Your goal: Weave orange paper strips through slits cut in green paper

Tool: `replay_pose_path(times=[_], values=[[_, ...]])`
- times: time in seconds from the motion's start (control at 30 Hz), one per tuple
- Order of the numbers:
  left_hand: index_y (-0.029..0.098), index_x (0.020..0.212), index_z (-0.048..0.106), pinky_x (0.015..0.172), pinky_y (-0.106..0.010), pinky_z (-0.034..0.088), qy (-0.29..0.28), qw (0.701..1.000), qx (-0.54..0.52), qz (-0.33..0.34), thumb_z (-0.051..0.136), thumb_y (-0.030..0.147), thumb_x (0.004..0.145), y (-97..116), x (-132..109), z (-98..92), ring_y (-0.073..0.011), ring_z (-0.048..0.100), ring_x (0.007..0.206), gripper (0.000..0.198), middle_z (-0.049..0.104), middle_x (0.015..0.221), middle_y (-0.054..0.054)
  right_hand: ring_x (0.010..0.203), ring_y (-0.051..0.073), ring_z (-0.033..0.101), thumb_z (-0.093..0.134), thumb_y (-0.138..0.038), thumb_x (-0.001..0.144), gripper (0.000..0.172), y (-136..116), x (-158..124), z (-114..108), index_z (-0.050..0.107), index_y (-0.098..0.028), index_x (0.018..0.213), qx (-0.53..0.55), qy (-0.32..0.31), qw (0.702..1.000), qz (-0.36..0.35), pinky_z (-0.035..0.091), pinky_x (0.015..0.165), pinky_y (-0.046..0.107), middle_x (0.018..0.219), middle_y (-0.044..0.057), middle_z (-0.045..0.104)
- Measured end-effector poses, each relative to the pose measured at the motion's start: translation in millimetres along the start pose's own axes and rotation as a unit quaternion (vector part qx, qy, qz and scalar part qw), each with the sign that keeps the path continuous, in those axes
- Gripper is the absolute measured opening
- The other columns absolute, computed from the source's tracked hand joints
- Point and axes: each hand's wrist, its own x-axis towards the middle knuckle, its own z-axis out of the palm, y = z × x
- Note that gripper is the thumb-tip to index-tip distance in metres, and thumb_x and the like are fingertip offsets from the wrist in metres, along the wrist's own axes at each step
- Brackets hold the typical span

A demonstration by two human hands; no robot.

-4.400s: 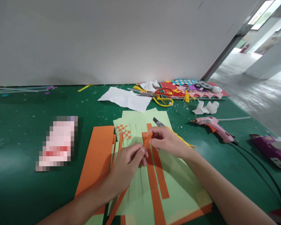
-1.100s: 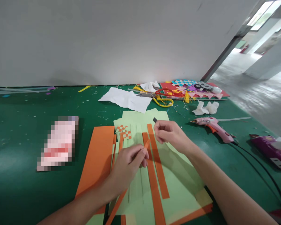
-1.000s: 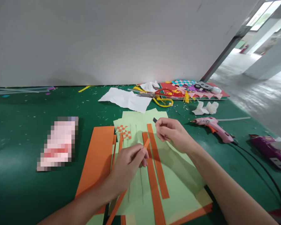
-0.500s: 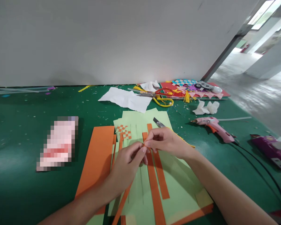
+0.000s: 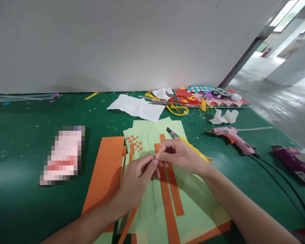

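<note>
My left hand (image 5: 138, 174) and my right hand (image 5: 180, 154) meet fingertip to fingertip above the light green paper (image 5: 193, 203). Both are closed in a pinch around a narrow orange paper strip (image 5: 129, 223), whose tail slants down to the lower left from under my left hand. The part between the fingertips is mostly hidden. Flat orange strips (image 5: 176, 196) lie on the green sheets beneath. Past my left fingers rest two small orange-and-white checkered woven pieces (image 5: 137, 146). A yellow cutter knife (image 5: 174, 135) lies partly behind my right hand.
A wide orange sheet (image 5: 106, 166) lies left of the green paper, and a pixelated pink item (image 5: 63, 156) farther left. Scissors (image 5: 167, 102) and white paper (image 5: 134, 106) are at the back. To the right is a corded pink glue gun (image 5: 234, 135) beside crumpled tissue (image 5: 223, 116).
The orange strip's lower tail has swung slightly left. My right hand has shifted a little, showing more of the cutter knife's yellow handle. The pinching fingertips stay together.
</note>
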Motion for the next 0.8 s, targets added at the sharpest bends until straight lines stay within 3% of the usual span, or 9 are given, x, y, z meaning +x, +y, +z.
replay_pose_path(times=[0.3,0.4,0.53,0.67,0.8], values=[[0.021,0.075,0.059,0.057,-0.023,0.041,0.0,1.0,-0.012,-0.011,0.043,0.03,0.094,-5.1,-0.3,0.2,-0.0129,0.056,0.062,0.027,0.06,0.063,0.003,0.054,0.009,0.05,0.065,-0.032,0.083,0.022,4.1,2.7,-6.4,0.06,-0.016,0.068,-0.004,0.047,0.999,-0.008,0.035,0.05,0.022,0.059,-0.002,0.056],[0.021,0.075,0.059,0.058,-0.023,0.041,-0.001,1.0,-0.018,-0.006,0.043,0.03,0.095,-4.9,-0.2,0.1,-0.0127,0.056,0.062,0.027,0.06,0.063,0.003,0.051,0.008,0.049,0.063,-0.032,0.084,0.018,3.8,3.1,-9.1,0.063,-0.017,0.075,0.014,0.058,0.998,0.004,0.033,0.047,0.021,0.056,-0.004,0.053],[0.021,0.077,0.059,0.06,-0.024,0.042,0.006,1.0,-0.029,-0.003,0.042,0.032,0.095,-3.0,0.1,0.6,-0.0132,0.055,0.063,0.028,0.059,0.064,0.003,0.05,0.009,0.053,0.06,-0.033,0.087,0.016,2.2,2.8,-10.5,0.064,-0.019,0.092,0.027,0.013,0.999,0.032,0.033,0.045,0.021,0.057,-0.004,0.055],[0.02,0.074,0.058,0.059,-0.024,0.042,0.007,0.999,-0.04,-0.006,0.042,0.034,0.096,-1.3,-0.4,1.2,-0.0132,0.055,0.064,0.03,0.058,0.065,0.002,0.053,0.008,0.055,0.058,-0.023,0.085,0.008,0.1,2.8,-8.4,0.06,-0.017,0.079,0.014,-0.069,0.997,0.036,0.036,0.047,0.02,0.067,-0.001,0.063],[0.019,0.073,0.057,0.06,-0.023,0.042,-0.004,0.999,-0.035,-0.01,0.042,0.033,0.096,-1.8,-1.3,1.1,-0.013,0.056,0.065,0.031,0.058,0.066,0.002,0.054,0.008,0.053,0.054,-0.014,0.083,0.008,1.4,2.4,-6.5,0.058,-0.017,0.076,-0.001,-0.051,0.998,0.026,0.038,0.051,0.021,0.067,-0.002,0.062]])
